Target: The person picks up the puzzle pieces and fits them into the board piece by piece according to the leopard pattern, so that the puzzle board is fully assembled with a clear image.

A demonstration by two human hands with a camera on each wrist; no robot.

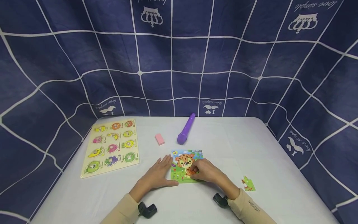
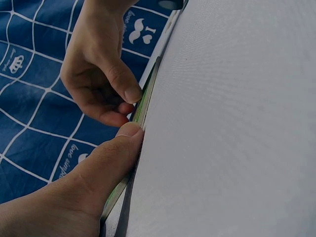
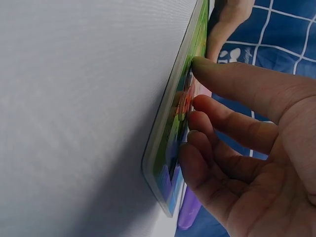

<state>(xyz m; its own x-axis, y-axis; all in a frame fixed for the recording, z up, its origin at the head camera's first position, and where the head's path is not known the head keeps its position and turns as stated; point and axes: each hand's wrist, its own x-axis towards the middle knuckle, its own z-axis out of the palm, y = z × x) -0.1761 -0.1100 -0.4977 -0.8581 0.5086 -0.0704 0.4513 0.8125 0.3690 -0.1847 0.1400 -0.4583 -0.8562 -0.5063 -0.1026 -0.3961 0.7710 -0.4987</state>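
Note:
A leopard jigsaw puzzle (image 1: pixel 181 172) lies flat on the table between both hands. My left hand (image 1: pixel 158 174) rests palm down at its left side, fingers stretched out. In the left wrist view its thumb (image 2: pixel 106 163) lies against the puzzle's near edge. My right hand (image 1: pixel 208 171) bends over the lower right of the board, covering that part. Its thumb and curled fingertips pinch a puzzle piece (image 3: pixel 183 103) at the board's surface; the piece is mostly hidden. One loose green puzzle piece (image 1: pixel 248 183) lies on the table to the right.
A fruit peg board (image 1: pixel 112 146) lies at the left. Behind the jigsaw are a pink eraser-like block (image 1: pixel 159 139) and a purple toy microphone (image 1: pixel 186 129). The white table (image 1: pixel 223 137) meets a blue checked curtain (image 1: pixel 184 84) at the back and sides.

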